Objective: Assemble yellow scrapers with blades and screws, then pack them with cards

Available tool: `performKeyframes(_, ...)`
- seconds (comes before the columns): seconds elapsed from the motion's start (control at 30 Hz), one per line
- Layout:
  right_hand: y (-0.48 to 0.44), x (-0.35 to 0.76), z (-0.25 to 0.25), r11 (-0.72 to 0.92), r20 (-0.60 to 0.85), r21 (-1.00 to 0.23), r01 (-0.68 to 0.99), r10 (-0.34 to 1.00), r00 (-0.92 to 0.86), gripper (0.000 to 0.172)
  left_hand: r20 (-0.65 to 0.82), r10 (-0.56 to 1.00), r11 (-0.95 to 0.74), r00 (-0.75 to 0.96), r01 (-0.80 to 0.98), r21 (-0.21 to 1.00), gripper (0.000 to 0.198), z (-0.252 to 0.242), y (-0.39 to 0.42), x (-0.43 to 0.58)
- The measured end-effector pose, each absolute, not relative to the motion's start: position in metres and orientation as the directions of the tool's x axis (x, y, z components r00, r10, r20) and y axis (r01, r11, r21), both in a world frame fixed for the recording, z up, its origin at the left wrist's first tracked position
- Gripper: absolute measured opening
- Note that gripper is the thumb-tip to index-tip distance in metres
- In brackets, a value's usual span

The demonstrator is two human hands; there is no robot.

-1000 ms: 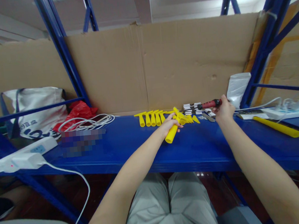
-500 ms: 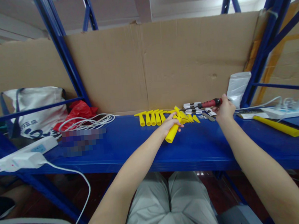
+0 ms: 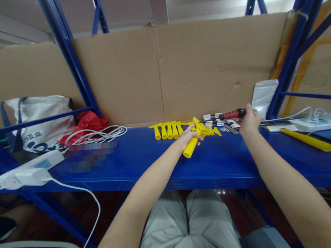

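My left hand point(image 3: 189, 138) is wrapped round a yellow plastic handle point(image 3: 191, 148), its round lower end tilted toward me. A jagged-looking yellow head shows above my fingers. My right hand point(image 3: 249, 121) grips the back end of a red and black screwdriver point(image 3: 232, 114) held nearly level. Its thin shaft points left at the yellow head; I cannot tell whether the tip touches a screw. Left of my left hand, several T-shaped yellow pieces point(image 3: 164, 132) lie in a row on the blue shelf. Small yellow pointed pieces point(image 3: 216, 131) lie between my hands.
Black-and-white packs point(image 3: 213, 118) and small metal parts point(image 3: 223, 129) lie behind the hands. A yellow tube point(image 3: 307, 139) and a white power strip point(image 3: 319, 123) are at right. At left are coiled white cable point(image 3: 105, 134), a red bag point(image 3: 88, 125) and another power strip point(image 3: 30, 170). Cardboard point(image 3: 161, 74) stands behind.
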State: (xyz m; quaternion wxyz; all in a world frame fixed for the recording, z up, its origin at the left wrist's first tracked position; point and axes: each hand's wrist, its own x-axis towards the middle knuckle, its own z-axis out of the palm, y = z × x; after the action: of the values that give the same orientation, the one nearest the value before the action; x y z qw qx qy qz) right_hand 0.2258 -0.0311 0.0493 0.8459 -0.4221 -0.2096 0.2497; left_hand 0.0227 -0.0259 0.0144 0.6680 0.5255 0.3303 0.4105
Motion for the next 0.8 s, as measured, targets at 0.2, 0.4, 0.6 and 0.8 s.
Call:
performKeyframes(0.2, -0.034, 0.222, 0.052, 0.519, 0.2, -0.835, -0.182, 0.595, 0.778, 0.027, -0.013, 0.911, 0.084, 0.412, -0.154, 0.985, 0.092, 0.011, -0.023, 0.023)
performKeyframes(0.4, -0.032, 0.223, 0.051, 0.569, 0.297, -0.806, -0.16, 0.624, 0.723, 0.015, 0.019, 0.939, 0.038, 0.344, -0.16, 0.986, 0.088, 0.013, -0.025, 0.021)
performKeyframes(0.6, -0.027, 0.231, 0.043, 0.564, 0.395, -0.795, -0.224, 0.761, 0.515, 0.03, 0.079, 0.969, -0.05, 0.235, -0.127, 0.991, 0.085, 0.015, -0.023, 0.018)
performKeyframes(0.8, -0.03, 0.23, 0.044, 0.428, 0.345, -0.838, -0.338, 0.897, 0.278, 0.023, 0.093, 0.99, -0.092, 0.102, -0.016, 0.996, 0.086, 0.013, -0.018, 0.015)
